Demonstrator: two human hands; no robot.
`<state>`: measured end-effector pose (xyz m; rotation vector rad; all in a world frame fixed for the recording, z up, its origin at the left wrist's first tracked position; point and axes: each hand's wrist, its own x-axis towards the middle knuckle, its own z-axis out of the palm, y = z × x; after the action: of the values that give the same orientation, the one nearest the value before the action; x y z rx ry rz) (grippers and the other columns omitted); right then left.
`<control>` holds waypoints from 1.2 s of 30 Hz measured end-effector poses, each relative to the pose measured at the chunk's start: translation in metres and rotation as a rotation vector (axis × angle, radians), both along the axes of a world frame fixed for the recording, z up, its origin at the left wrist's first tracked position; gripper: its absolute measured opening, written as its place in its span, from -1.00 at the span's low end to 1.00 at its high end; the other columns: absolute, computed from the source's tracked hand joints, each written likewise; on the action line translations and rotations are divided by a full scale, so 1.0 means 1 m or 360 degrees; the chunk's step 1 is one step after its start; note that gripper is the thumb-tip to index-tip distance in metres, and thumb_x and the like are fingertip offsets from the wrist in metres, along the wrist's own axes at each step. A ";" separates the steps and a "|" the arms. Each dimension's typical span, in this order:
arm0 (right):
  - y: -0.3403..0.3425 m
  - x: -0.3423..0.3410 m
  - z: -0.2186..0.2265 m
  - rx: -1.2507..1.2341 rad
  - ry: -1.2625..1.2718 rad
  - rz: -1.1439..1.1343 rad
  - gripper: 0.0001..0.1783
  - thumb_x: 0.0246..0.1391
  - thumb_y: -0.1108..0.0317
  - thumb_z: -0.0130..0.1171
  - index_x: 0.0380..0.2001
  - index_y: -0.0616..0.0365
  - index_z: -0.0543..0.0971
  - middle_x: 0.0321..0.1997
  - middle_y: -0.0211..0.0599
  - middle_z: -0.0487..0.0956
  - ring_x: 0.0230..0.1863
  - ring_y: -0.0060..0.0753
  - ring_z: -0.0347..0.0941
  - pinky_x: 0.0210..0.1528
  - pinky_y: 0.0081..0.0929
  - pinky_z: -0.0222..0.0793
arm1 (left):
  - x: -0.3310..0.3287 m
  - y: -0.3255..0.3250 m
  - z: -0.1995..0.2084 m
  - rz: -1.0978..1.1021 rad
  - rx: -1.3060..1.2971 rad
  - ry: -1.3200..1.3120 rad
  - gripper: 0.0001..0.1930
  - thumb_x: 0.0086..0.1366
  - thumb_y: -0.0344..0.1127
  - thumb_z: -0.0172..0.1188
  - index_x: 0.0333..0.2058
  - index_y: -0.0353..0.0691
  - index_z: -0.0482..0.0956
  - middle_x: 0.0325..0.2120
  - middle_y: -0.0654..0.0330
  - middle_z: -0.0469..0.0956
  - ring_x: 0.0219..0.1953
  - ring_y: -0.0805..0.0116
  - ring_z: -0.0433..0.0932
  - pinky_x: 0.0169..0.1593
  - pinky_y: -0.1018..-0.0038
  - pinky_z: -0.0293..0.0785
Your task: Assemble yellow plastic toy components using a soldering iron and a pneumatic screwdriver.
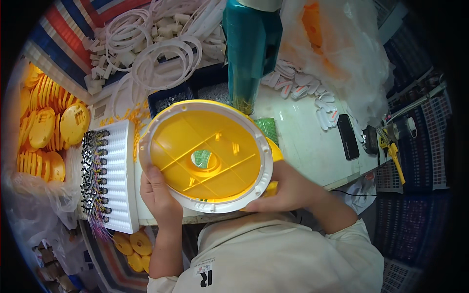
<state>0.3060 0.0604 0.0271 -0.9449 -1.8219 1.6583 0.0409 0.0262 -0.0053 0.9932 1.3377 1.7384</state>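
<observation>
Between my two hands I hold a round yellow plastic housing (185, 136), tilted so that its ribbed inside shows, with a hole in its middle. A white ring (267, 168) with small bosses runs around its edge. My left hand (163, 195) grips the left lower edge, thumb on the white ring. At the right lower edge, my right hand (281, 188) closes around the rim; some of its fingers are hidden behind the housing. More yellow plastic shows behind the right side, and I cannot tell whether it belongs to the same piece.
Left of the housing lies a white tray (122, 176) with wired black parts. Behind stand a dark bin (210, 78) with small metal pieces and a teal bottle (251, 49). White rings (166, 63), small white parts (298, 85), a black phone (348, 136) and yellow discs (44, 127) surround the workspace.
</observation>
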 end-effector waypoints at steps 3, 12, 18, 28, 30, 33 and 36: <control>-0.019 -0.014 -0.022 -0.0116 0.0266 -0.0067 -0.57 0.16 0.27 0.41 0.06 0.22 0.66 -0.12 -0.26 0.76 -0.15 -0.48 0.68 -0.02 -0.45 0.59 | 0.007 0.004 0.002 0.0015 0.0053 -0.0080 -0.56 0.65 -0.09 -0.07 0.06 -0.43 0.51 -0.09 0.15 0.63 -0.07 0.50 0.55 0.05 0.53 0.46; 0.006 0.010 -0.007 -0.0213 0.0579 -0.0501 -0.55 0.26 0.32 0.35 0.10 0.39 0.58 0.08 -0.18 0.69 0.11 -0.43 0.59 0.21 -0.40 0.47 | -0.005 -0.009 -0.010 -0.0182 -0.0132 0.0183 -0.60 0.65 -0.16 -0.05 0.07 -0.45 0.55 -0.15 0.22 0.61 -0.11 0.56 0.51 0.00 0.56 0.43; 0.010 0.021 -0.020 -0.0081 0.0114 -0.0510 -0.53 0.45 0.22 0.14 0.18 0.43 0.51 0.10 -0.10 0.67 0.20 -0.32 0.55 0.16 -0.42 0.51 | 0.002 -0.012 -0.012 -0.0219 -0.0127 0.0146 -0.60 0.65 -0.16 -0.05 0.08 -0.44 0.55 -0.17 0.25 0.61 -0.14 0.59 0.49 -0.04 0.57 0.42; -0.026 0.008 -0.002 -0.0881 0.1083 -0.0611 -0.57 0.29 0.29 0.22 0.15 0.27 0.54 0.14 -0.14 0.60 0.27 -0.15 0.45 0.27 -0.23 0.52 | 0.023 -0.011 -0.009 -0.0555 -0.0255 0.0161 -0.62 0.59 -0.15 0.00 0.15 -0.35 0.50 -0.20 0.23 0.57 -0.22 0.54 0.49 -0.14 0.58 0.44; -0.033 -0.005 0.047 -0.0815 0.1182 -0.1019 -0.55 0.30 0.15 0.17 0.08 0.28 0.56 0.10 0.00 0.61 0.17 -0.08 0.53 0.21 -0.19 0.56 | 0.014 -0.006 -0.007 -0.0362 -0.0262 0.0208 -0.65 0.50 -0.31 0.09 0.16 -0.35 0.49 -0.13 0.19 0.55 -0.19 0.53 0.49 -0.23 0.60 0.44; 0.008 0.054 0.005 0.1031 0.0100 -0.0419 -0.52 0.06 0.18 0.45 -0.01 0.22 0.62 0.06 0.00 0.65 0.04 -0.16 0.60 0.14 -0.20 0.50 | -0.011 -0.008 -0.027 -0.0273 -0.0401 0.0604 -0.65 0.44 -0.37 0.18 0.16 -0.24 0.53 -0.08 0.25 0.56 -0.23 0.58 0.53 -0.28 0.65 0.45; 0.009 0.045 -0.003 0.1164 -0.0427 -0.0365 -0.47 -0.11 0.29 0.52 -0.03 0.20 0.64 0.06 -0.06 0.66 0.05 -0.10 0.56 0.14 -0.21 0.45 | -0.001 -0.016 -0.031 -0.0375 -0.0582 0.0689 -0.66 0.36 -0.45 0.25 0.11 -0.27 0.58 -0.07 0.18 0.60 -0.31 0.51 0.56 -0.27 0.56 0.52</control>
<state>0.3507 0.0696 0.0241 -1.0033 -2.1542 0.6483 0.0396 0.0103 -0.0364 1.2936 1.6539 1.0868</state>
